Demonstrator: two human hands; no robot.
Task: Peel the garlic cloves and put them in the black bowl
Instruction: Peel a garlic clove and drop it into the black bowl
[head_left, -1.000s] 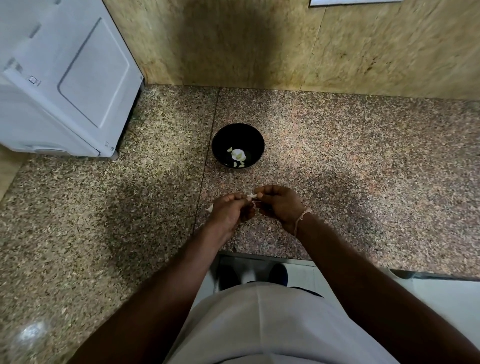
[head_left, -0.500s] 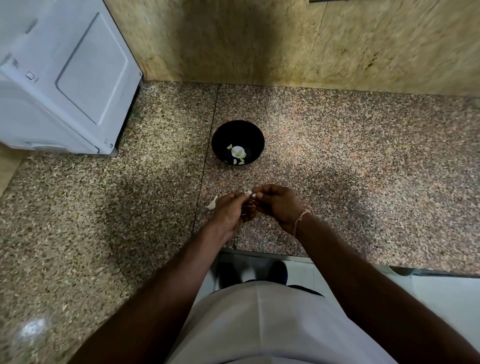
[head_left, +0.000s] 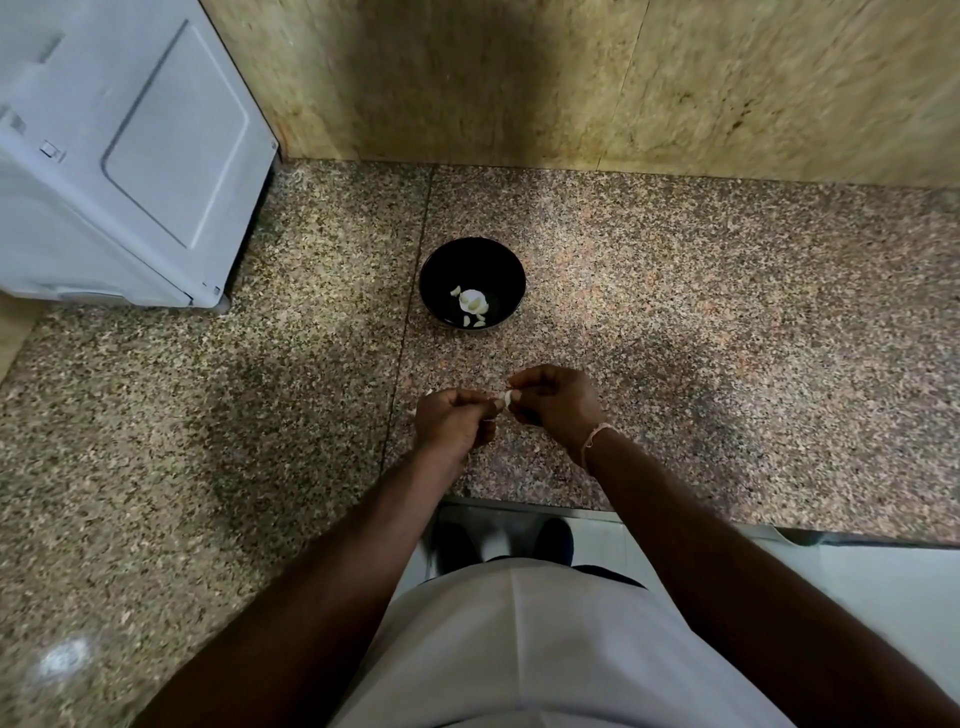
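Two hands (head_left: 511, 410) pinch garlic clove (head_left: 507, 399) over speckled granite counter (head_left: 727, 338).

Both forearms stretched forward and converging, left hand (head_left: 454, 418) and right hand (head_left: 553, 400) close together with fingers curled, knuckles up, thumbs and fingertips pinching inward between them, right wrist banded.

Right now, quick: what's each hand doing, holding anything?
Left hand: fingers curled, pinching the garlic clove.
Right hand: fingers curled, pinching at the same clove, seemingly its skin.
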